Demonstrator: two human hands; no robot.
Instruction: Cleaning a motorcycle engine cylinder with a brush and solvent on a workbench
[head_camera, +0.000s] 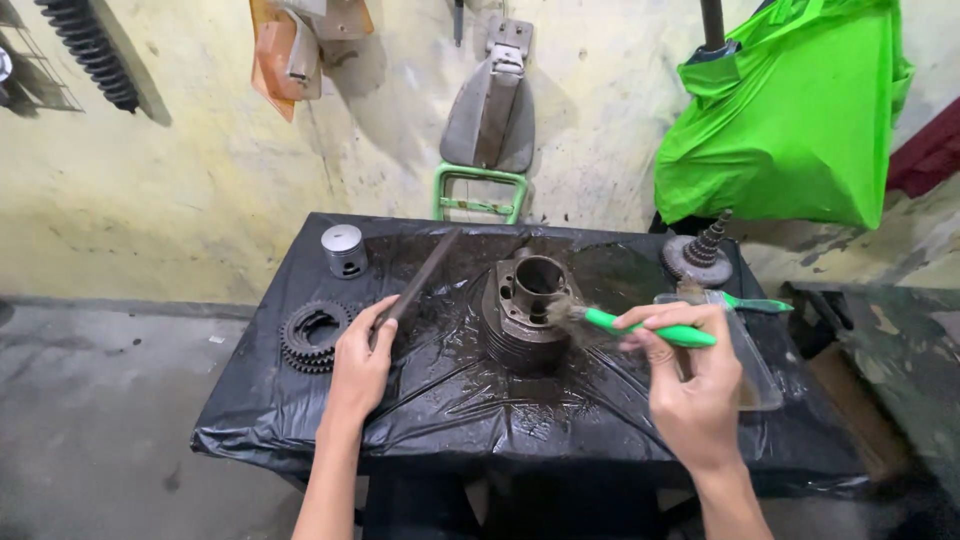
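Two bare forearms come up from the bottom edge. On the left, the left hand (360, 360) lies on the black plastic sheet (450, 420) covering the table, its fingers curled narrowly about the lower end of a long dark flat bar (420, 282) that slants up and away across the sheet. On the right, the right hand (690, 385) pinches the green handle of a brush (640, 326) between thumb and fingers — the worn bristles touch the right side of the engine cylinder (525, 315), just under its rim. That cylinder stands upright at the middle of the table, finned below, its round bore open at the top and dark inside; what is in it cannot be told. A clear shallow tray (755, 370) sits just behind the right hand, with a second green-handled brush (745, 300) resting across its far end. Left of the left hand lies a dark toothed gear (312, 335), and beyond it a silver piston (344, 250) stands upright. A conical stepped gear part (700, 255) stands at the far right corner — behind it hangs a bright green cloth (790, 120).
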